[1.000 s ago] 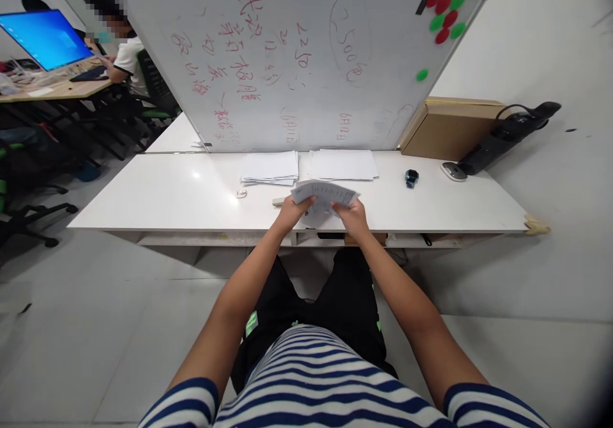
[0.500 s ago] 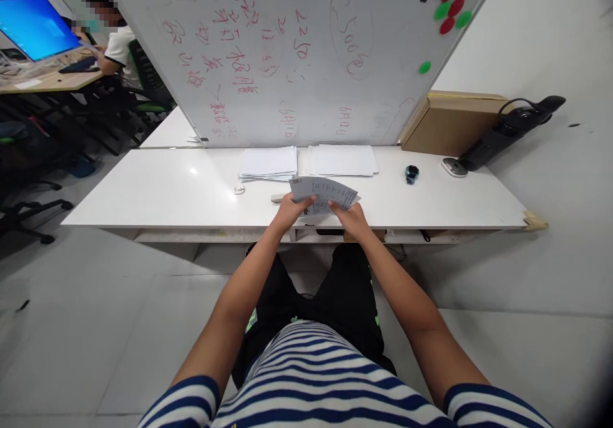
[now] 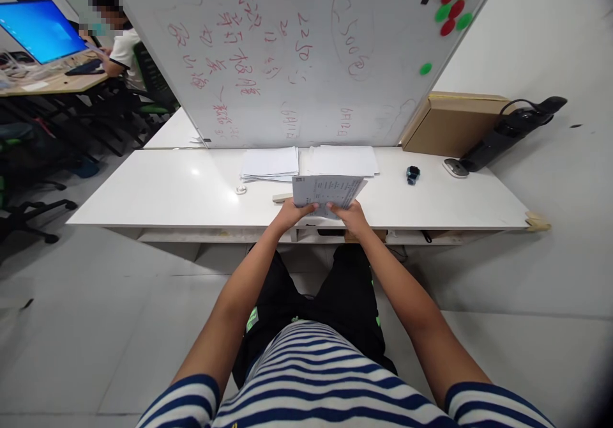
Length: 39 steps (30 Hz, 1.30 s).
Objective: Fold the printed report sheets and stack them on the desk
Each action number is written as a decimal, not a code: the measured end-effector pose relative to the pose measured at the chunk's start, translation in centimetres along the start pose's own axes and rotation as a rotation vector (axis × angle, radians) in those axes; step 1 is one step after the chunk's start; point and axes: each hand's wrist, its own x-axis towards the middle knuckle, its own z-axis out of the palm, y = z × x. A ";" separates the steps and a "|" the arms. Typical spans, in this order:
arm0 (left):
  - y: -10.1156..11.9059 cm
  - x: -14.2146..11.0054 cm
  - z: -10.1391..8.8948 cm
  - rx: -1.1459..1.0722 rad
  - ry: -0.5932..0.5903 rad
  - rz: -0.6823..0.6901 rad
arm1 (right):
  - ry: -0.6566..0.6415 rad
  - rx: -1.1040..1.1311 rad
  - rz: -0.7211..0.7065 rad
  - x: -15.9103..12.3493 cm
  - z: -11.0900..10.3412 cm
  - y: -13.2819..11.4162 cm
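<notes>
Between both hands, above the desk's front edge, are printed sheets of paper (image 3: 328,190) covered in small text. My left hand (image 3: 290,214) grips their lower left side, thumb across the front. On the lower right side my right hand (image 3: 353,216) pinches them the same way; the fingers behind are hidden. How many sheets there are I cannot tell. Just beyond lie two paper stacks, the left stack (image 3: 269,163) and the right stack (image 3: 342,160). A small beige object, perhaps a stapler (image 3: 281,198), sits beside my left hand, partly covered.
The white desk (image 3: 182,191) meets an upright whiteboard (image 3: 306,108) with red writing. A watch (image 3: 412,174), a mouse (image 3: 455,168), a black bottle (image 3: 510,135) and a cardboard box (image 3: 450,124) stand to the right. A small white roll (image 3: 241,190) lies left. Another person (image 3: 125,51) sits at the far left.
The sheets were curved and fanned; now they are flatter and more upright, with their top right corner raised. Both hands keep hold in nearly the same place.
</notes>
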 end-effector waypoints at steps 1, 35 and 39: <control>0.1 0.0 0.0 -0.001 -0.001 0.002 | 0.006 0.004 -0.011 0.0 0.0 0.0; 0.1 -1.2 1.8 -0.039 0.151 0.003 | 0.008 -0.168 0.013 -1.8 -1.6 4.6; 0.3 -1.2 1.9 -0.045 0.140 -0.003 | 0.013 -0.160 0.010 -2.0 -1.4 4.1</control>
